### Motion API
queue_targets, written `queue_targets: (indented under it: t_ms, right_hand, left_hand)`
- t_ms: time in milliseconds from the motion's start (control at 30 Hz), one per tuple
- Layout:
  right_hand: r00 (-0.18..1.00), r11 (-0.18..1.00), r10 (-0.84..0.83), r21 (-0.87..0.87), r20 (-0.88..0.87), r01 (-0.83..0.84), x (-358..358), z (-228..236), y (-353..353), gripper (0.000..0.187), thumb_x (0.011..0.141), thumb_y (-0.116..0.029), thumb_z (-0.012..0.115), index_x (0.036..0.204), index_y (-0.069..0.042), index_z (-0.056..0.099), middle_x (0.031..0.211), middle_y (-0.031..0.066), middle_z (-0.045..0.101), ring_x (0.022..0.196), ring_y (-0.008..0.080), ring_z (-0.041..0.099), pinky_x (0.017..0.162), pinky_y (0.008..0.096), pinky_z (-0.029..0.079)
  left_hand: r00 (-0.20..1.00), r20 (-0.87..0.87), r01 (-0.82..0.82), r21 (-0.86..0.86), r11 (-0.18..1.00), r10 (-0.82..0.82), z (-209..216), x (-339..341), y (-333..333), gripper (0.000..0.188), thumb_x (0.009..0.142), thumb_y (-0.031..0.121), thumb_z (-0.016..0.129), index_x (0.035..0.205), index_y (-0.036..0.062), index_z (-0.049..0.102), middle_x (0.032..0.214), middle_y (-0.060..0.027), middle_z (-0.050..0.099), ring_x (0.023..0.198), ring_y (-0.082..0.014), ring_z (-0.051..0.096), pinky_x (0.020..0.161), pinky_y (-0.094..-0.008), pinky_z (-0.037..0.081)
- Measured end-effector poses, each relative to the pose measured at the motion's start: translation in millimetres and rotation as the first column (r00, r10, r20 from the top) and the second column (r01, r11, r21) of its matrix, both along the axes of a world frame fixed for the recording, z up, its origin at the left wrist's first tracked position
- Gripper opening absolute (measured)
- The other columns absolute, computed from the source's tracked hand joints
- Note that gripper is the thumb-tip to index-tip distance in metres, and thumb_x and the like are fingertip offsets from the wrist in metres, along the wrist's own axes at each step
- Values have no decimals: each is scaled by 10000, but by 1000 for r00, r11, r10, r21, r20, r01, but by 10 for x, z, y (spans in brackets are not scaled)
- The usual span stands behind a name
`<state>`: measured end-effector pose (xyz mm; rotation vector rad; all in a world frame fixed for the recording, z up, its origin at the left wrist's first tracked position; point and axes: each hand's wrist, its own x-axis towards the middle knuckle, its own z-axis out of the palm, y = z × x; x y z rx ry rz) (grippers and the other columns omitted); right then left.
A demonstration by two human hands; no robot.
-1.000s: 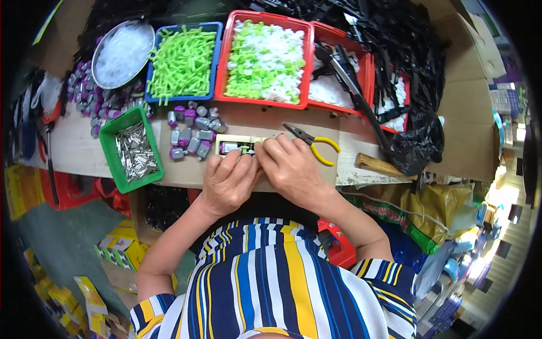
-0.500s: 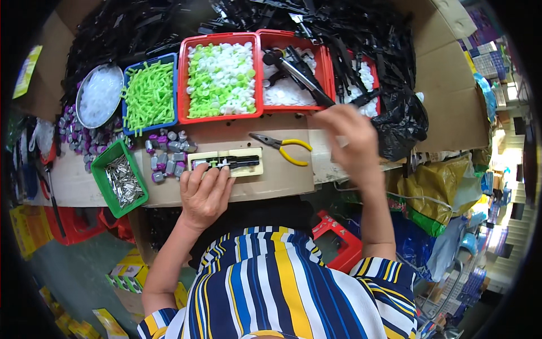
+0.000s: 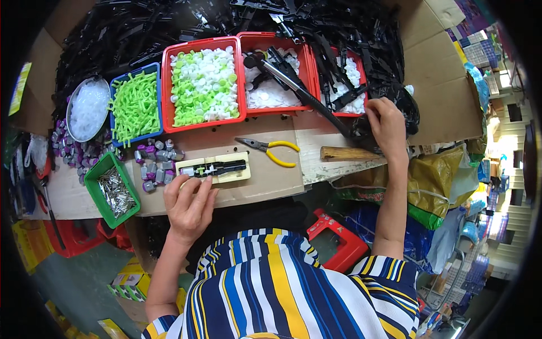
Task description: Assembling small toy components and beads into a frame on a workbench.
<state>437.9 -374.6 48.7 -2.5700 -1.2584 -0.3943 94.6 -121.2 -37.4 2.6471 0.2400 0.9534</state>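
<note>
My left hand (image 3: 191, 210) rests at the near edge of a cream rectangular holder (image 3: 230, 175), its fingers apart and the tips touching the rim. A black slim part (image 3: 217, 168) with small white and pale green pieces lies in that holder. Over to the right, my right hand (image 3: 388, 127) is bent with its fingertips together beside a black plastic bag (image 3: 411, 110); anything in the fingertips is too small to make out. A hammer (image 3: 287, 81) with a dark grip lies across a red bin of white discs (image 3: 274, 97). Yellow-handled pliers (image 3: 280, 153) lie between my hands.
Other bins hold green and white caps (image 3: 204, 85), green plastic pieces (image 3: 135, 106) and metal pins (image 3: 117, 192). Grey-purple parts (image 3: 152, 169) lie by the holder. A wooden handle (image 3: 345, 153) rests near the front edge. Black parts (image 3: 135, 34) heap up behind.
My right hand has moved right, away from the hammer's grip, and the wooden handle now shows. My left fingers have drawn back toward the holder's near edge. The whole view has shifted slightly.
</note>
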Motion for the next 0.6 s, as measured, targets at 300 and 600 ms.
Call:
queue_targets:
  t_ms: [300,600]
  right_hand:
    - [998,997,-66,-33,-12,66,-383,-108,-388,58,846,-49,676,872,-10,641,870,121,623,780,320,617,668,400,478]
    - [973,951,-155,-241,172,194,-535,-362,-285,200,845,-153,690,1034,-94,665,981,57,600,962,266,564,751,407,418]
  left_hand:
    - [998,19,-57,-16,998,57,-17,-70,54,300,720,33,804,1011,44,731,956,-80,636,1013,-299,568,829,-409,455]
    - [999,15,-46,-1,999,46,35,-37,54,283,713,15,800,985,42,729,929,-73,639,992,-301,576,802,-410,450]
